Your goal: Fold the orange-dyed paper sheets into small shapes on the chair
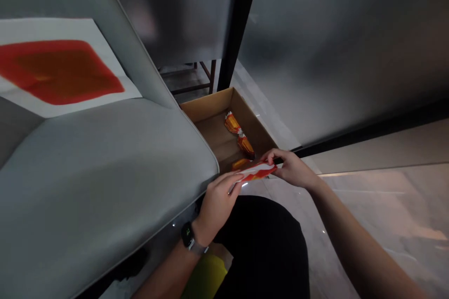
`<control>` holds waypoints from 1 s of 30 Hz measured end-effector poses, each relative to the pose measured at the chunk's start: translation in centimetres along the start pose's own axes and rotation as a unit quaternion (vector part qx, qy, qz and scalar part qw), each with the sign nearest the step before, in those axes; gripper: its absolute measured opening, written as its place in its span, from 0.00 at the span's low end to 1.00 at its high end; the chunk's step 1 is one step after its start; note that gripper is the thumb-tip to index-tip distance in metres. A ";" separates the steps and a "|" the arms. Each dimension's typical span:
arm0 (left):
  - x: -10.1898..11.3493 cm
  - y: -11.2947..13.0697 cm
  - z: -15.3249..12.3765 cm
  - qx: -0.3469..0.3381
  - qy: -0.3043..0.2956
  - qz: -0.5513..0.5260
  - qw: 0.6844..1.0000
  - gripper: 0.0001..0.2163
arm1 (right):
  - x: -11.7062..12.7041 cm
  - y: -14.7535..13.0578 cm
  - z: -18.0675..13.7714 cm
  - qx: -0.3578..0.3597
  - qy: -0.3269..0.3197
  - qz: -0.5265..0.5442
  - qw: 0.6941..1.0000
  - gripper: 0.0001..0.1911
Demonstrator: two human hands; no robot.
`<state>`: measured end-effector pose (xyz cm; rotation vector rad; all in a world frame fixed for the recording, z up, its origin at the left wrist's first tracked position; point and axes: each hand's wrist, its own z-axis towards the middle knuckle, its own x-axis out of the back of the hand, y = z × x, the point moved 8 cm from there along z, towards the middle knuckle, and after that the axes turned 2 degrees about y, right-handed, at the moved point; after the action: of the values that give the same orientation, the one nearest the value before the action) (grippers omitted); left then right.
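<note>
Between my two hands, over the near edge of an open cardboard box, is a narrow red-and-white folded paper [257, 171]. My left hand [221, 196], with a dark watch on its wrist, pinches the paper's left end. At the other end, the fingers of my right hand [289, 168] are closed on it. Inside the cardboard box [206, 101] lie an orange-and-red patterned piece [232, 122] and a similar piece [246, 145], meeting at a white crinkled middle. A further orange piece [240, 163] is partly hidden behind the held paper.
A grey padded seat [122, 159] fills the left side. On it rests a white sheet [70, 28] with a red and brown painted shape. Frosted panels [343, 56] with a black frame [238, 23] stand behind the box. Pale shiny floor [393, 215] extends to the right.
</note>
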<state>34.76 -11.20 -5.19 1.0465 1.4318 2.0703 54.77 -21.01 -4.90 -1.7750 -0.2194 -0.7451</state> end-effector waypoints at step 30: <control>-0.1 -2.0 -6.4 0.111 -0.156 -0.104 0.976 0.15 | -2.2 -6.5 -10.3 -0.002 0.012 -0.064 0.998 0.04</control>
<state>29.69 -14.35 -8.28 1.1888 1.5562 1.5479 45.94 -27.76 0.68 -1.7670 -0.3165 -0.8587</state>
